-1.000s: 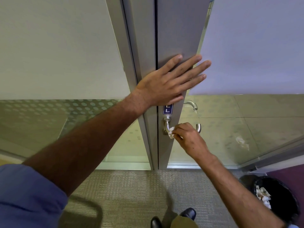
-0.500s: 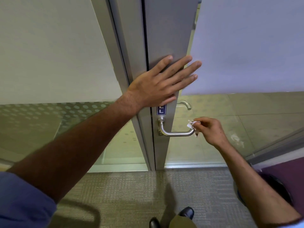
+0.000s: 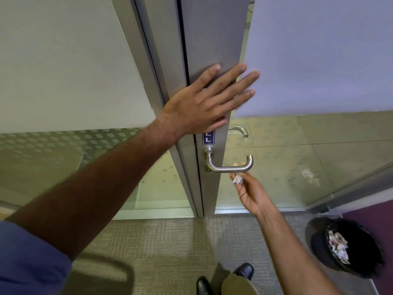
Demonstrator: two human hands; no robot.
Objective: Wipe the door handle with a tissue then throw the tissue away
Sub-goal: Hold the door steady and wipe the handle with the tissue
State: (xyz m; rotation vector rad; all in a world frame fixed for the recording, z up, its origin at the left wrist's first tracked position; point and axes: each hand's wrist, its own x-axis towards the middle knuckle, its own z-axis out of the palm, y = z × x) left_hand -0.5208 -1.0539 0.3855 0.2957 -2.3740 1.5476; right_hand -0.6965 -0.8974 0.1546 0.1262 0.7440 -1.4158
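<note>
Steel door handle [image 3: 230,166] juts right from the door edge; just below it the right hand [image 3: 249,193] pinches a crumpled tissue [image 3: 237,179]. The left hand [image 3: 204,103] lies flat, fingers spread, on the door [image 3: 212,39]. A black bin [image 3: 344,245] sits near right.

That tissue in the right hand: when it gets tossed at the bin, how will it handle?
The tissue is a small crumpled wad pinched in the right hand, so it is probably soft and very light. Being that light, it may drift if thrown; dropping it right over the bin seems safer.
</note>
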